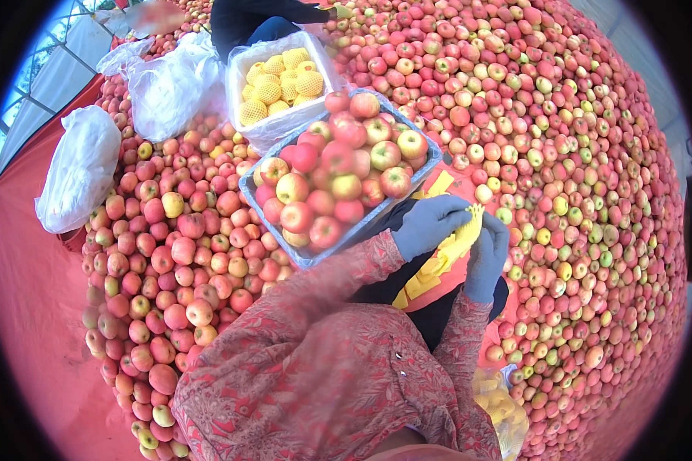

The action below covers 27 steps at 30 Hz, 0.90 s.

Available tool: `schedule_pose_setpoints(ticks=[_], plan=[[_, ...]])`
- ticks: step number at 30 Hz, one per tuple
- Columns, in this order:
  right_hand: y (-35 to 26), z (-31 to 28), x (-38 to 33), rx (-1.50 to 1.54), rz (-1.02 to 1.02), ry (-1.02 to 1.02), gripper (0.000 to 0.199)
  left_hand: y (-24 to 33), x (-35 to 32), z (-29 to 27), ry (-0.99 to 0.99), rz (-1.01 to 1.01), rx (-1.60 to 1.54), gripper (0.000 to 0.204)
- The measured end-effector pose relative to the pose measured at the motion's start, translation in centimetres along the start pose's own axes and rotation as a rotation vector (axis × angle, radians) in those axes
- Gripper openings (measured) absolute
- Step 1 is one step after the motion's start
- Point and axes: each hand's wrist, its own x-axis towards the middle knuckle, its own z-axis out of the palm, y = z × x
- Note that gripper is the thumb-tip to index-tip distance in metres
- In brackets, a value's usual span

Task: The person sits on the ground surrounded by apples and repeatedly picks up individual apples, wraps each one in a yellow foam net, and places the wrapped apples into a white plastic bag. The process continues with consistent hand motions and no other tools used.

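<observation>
Head cam, gloved hands [429,227] [487,260], at yel. netting [458,243]

Over on the left I saw a bulky white plastic bag [79,169], and just beyond it a looser white plastic bundle [169,92]. Red sheeting [46,307] covered the ground on that side. Farther off, a co-worker [242,19] in dark clothing stretched one arm rightward. Pale panels [88,40] stood behind the bags.

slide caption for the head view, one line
Gloved left hand and right hand at yellow foam netting, beside a blue crate piled with apples, loose apples heaped on both sides.
</observation>
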Motion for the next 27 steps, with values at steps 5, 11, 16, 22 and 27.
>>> schedule_pose_setpoints(ticks=[5, 11, 16, 22, 27], plan=[[0.6, 2.8, -0.5, -0.117, -0.07, -0.167, 0.032, 0.0, -0.3, -1.5, 0.003, 0.236, -0.09, 0.016], [2.1, 2.6, -0.4, -0.134, 0.13, -0.015, 0.031, 1.6, -0.4, -3.3, -0.014, 0.398, 0.426, 0.015], [1.9, 4.2, 0.1, 0.366, -0.103, 0.029, 0.041, -1.0, 0.5, -3.2, 0.137, 0.166, 0.242, 0.014], [2.9, 4.1, -0.4, -0.842, -0.554, 0.011, 0.028, 1.6, -0.5, -3.4, -0.042, -0.535, -1.376, 0.024], [1.1, 4.5, 0.3, -0.2, -0.128, -0.07, 0.011, -3.1, -5.4, -4.7, -0.237, -0.534, -1.182, 0.036]])
